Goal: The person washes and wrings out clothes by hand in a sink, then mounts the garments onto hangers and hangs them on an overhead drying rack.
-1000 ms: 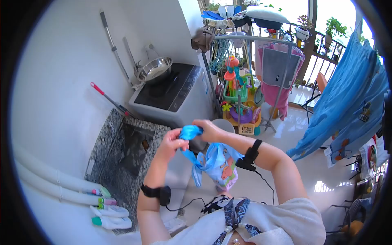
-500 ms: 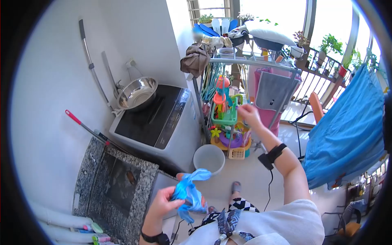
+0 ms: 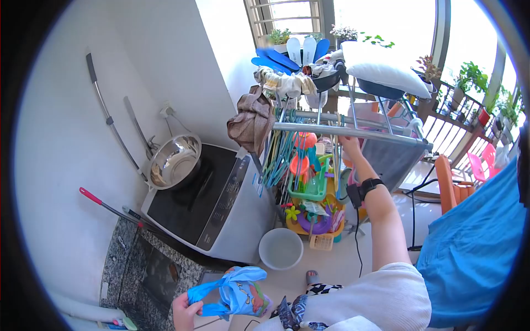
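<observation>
My left hand (image 3: 186, 312), low in the head view, is closed on the handles of a light blue bag (image 3: 238, 293) with a printed picture, which hangs to the right of the hand. My right hand (image 3: 350, 147) reaches up to the drying rack (image 3: 353, 132), just under its front bar. Its fingers are partly hidden by the bar, so I cannot tell whether it holds anything. Left of that hand, several hangers (image 3: 279, 151) hang from the rack, and a brown cloth (image 3: 252, 121) drapes over its left end.
A washing machine (image 3: 237, 220) carries a steel basin (image 3: 175, 161). The granite sink (image 3: 190, 265) lies in front of it. A white bucket (image 3: 281, 249) stands on the floor beside a toy shelf (image 3: 312, 187). Blue fabric (image 3: 475, 248) hangs at the right.
My right hand has left the blue bag and moved up and forward to the rack. My left hand has kept the bag and moved lower left. The view has shifted towards the rack.
</observation>
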`<state>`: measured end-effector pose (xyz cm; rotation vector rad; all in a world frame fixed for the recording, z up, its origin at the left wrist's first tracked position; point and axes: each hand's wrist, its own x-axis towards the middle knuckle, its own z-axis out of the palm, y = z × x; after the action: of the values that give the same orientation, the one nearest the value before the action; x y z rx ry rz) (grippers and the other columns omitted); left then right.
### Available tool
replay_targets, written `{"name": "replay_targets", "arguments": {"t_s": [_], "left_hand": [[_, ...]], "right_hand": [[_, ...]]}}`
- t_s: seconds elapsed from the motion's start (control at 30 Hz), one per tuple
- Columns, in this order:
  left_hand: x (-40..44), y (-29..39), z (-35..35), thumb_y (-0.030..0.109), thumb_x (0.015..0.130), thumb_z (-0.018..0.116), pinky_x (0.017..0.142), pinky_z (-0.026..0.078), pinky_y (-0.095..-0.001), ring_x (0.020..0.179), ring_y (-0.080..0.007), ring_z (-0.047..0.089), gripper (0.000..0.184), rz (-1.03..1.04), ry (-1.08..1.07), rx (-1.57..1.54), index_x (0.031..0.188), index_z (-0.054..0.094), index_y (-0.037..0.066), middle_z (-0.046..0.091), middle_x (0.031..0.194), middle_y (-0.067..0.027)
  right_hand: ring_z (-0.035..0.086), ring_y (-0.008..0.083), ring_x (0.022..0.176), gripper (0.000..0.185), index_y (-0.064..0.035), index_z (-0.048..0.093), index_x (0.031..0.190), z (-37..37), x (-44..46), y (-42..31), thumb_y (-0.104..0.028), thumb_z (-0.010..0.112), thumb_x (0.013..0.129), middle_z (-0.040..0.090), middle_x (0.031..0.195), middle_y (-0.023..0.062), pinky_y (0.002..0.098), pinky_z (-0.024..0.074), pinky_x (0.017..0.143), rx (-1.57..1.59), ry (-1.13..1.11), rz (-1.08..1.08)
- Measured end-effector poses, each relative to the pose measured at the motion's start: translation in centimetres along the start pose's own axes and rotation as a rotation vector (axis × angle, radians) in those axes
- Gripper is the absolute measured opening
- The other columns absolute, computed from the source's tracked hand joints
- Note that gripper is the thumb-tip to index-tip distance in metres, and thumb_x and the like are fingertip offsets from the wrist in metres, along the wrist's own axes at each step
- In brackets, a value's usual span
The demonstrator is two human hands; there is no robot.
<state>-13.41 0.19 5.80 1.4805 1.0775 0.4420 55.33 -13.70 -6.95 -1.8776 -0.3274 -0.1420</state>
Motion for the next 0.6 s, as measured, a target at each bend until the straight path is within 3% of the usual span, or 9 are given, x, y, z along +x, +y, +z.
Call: {"name": "replay_targets", "arguments": {"t_s": [0.1, 0.13, 0.23, 0.37, 0.4, 0.43, 0.5, 0.53, 0.6], "left_hand": [[0.3, 0.1, 1.0, 0.000, 0.066, 0.058, 0.047, 0.042, -0.0222, 0.052, -0.0094, 0.052, 0.025, -0.003, 0.047, -0.001, 0.091, 0.062, -0.004, 0.057, 0.063, -0.0018], [0.6, -0.1, 1.2, 0.000, 0.067, 0.058, 0.048, 0.042, -0.0222, 0.052, -0.0093, 0.052, 0.025, 0.014, 0.044, -0.014, 0.091, 0.062, -0.004, 0.057, 0.063, -0.0018], [1.4, 0.0, 2.0, 0.000, 0.067, 0.057, 0.048, 0.042, -0.0223, 0.053, -0.0092, 0.052, 0.025, 0.008, 0.042, -0.024, 0.092, 0.062, -0.004, 0.057, 0.064, -0.0018], [2.1, 1.0, 3.1, 0.000, 0.067, 0.057, 0.048, 0.042, -0.0223, 0.053, -0.0091, 0.052, 0.025, 0.010, 0.054, -0.030, 0.092, 0.062, -0.004, 0.057, 0.066, -0.0021], [2.2, 1.1, 3.3, 0.000, 0.068, 0.058, 0.048, 0.042, -0.0222, 0.053, -0.0090, 0.052, 0.025, 0.013, 0.048, -0.040, 0.092, 0.061, -0.004, 0.058, 0.066, -0.0023], [2.4, 1.1, 3.3, 0.000, 0.068, 0.058, 0.048, 0.042, -0.0221, 0.053, -0.0089, 0.052, 0.024, 0.015, 0.043, -0.050, 0.092, 0.061, -0.004, 0.058, 0.066, -0.0026], [2.7, 0.8, 3.4, 0.000, 0.069, 0.059, 0.048, 0.042, -0.0218, 0.052, -0.0090, 0.053, 0.024, 0.016, 0.031, -0.051, 0.092, 0.061, -0.005, 0.058, 0.066, -0.0027], [2.7, 0.6, 3.4, 0.000, 0.069, 0.060, 0.048, 0.042, -0.0215, 0.052, -0.0090, 0.053, 0.023, 0.014, 0.011, -0.049, 0.092, 0.061, -0.005, 0.058, 0.065, -0.0029], [2.7, 0.4, 3.5, 0.001, 0.069, 0.061, 0.049, 0.042, -0.0211, 0.052, -0.0086, 0.052, 0.024, -0.002, 0.006, -0.072, 0.093, 0.061, -0.004, 0.058, 0.066, -0.0024]], "right_hand": [[0.060, 0.0115, 0.070, 0.023, -0.0002, 0.060, 0.095, 2.7, 0.1, 1.0, -0.021, 0.062, 0.086, 0.064, 0.083, 0.0054, 0.0265, 0.0476, 0.059, 0.462, -0.142, -0.058], [0.062, 0.0141, 0.060, 0.030, -0.0008, 0.063, 0.091, 3.7, 0.2, 1.3, -0.030, 0.063, 0.083, 0.063, 0.073, 0.0099, 0.0253, 0.0501, 0.052, 0.389, -0.115, -0.083], [0.061, 0.0148, 0.056, 0.029, -0.0014, 0.062, 0.093, 6.4, -0.1, 0.3, -0.029, 0.062, 0.084, 0.063, 0.073, 0.0091, 0.0258, 0.0494, 0.050, 0.228, -0.228, -0.099], [0.064, 0.0187, 0.065, 0.030, -0.0023, 0.062, 0.089, 10.3, -1.3, -2.9, -0.032, 0.056, 0.086, 0.064, 0.073, 0.0111, 0.0339, 0.0508, 0.061, 0.167, -0.273, -0.106], [0.064, 0.0260, 0.080, 0.027, -0.0050, 0.061, 0.091, 9.3, -2.4, -6.3, -0.030, 0.052, 0.088, 0.064, 0.080, 0.0141, 0.0397, 0.0499, 0.072, 0.088, -0.373, 0.009], [0.064, 0.0260, 0.080, 0.027, -0.0050, 0.061, 0.091, 11.0, -1.5, -5.0, -0.030, 0.052, 0.088, 0.064, 0.080, 0.0141, 0.0397, 0.0499, 0.072, 0.091, -0.377, 0.006], [0.061, 0.0330, 0.091, 0.026, -0.0111, 0.060, 0.104, 15.0, 0.4, -2.2, -0.028, 0.049, 0.088, 0.064, 0.090, 0.0169, 0.0440, 0.0474, 0.078, 0.032, -0.329, -0.061], [0.056, 0.0371, 0.100, 0.034, -0.0177, 0.054, 0.120, 13.9, -0.9, -4.4, -0.028, 0.045, 0.088, 0.062, 0.101, 0.0182, 0.0462, 0.0446, 0.084, -0.108, -0.207, -0.093], [0.056, 0.0378, 0.100, 0.038, -0.0196, 0.050, 0.125, 12.5, -2.0, -5.8, -0.030, 0.045, 0.089, 0.061, 0.104, 0.0182, 0.0462, 0.0447, 0.083, -0.132, -0.183, -0.089]]}}
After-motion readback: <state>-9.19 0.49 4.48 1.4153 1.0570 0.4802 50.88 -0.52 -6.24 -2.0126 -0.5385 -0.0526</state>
